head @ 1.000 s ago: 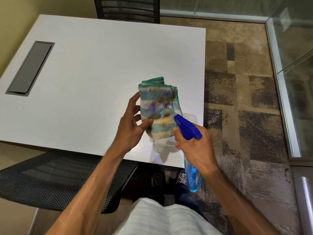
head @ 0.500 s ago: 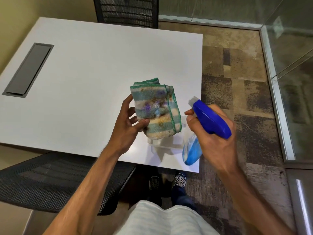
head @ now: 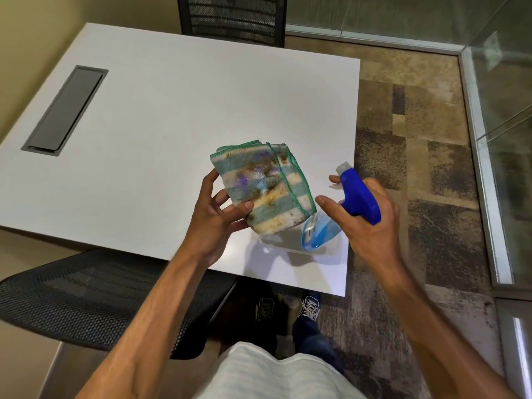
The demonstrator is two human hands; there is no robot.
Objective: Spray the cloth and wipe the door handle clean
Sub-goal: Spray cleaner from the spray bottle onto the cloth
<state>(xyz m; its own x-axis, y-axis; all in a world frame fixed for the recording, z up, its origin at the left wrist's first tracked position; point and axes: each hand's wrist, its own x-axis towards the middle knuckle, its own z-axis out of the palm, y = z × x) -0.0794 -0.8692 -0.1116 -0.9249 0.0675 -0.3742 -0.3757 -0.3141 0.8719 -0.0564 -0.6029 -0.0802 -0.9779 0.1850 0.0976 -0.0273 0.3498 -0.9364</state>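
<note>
cloth (head: 266,187): folded, sitting pinched in left hand (head: 214,218) grip above the tabletop (head: 172,125)
bottle (head: 345,208): right hand (head: 371,226) gripping it, nozzle tilting up, just beside cloth

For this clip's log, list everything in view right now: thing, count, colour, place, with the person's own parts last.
cloth: 1, green-edged, striped, stained; held above table
spray bottle: 1, blue head, clear body with blue liquid; beside cloth
table: 1, white; centre
cable hatch: 1, grey; table's left
clear tray: 1, transparent; table's near right corner
chairs: 2, black mesh; near left, far side
carpet: patchy brown; right
glass wall: right
shoes: 2, dark; under table
left hand: holds cloth
right hand: holds spray bottle
</note>
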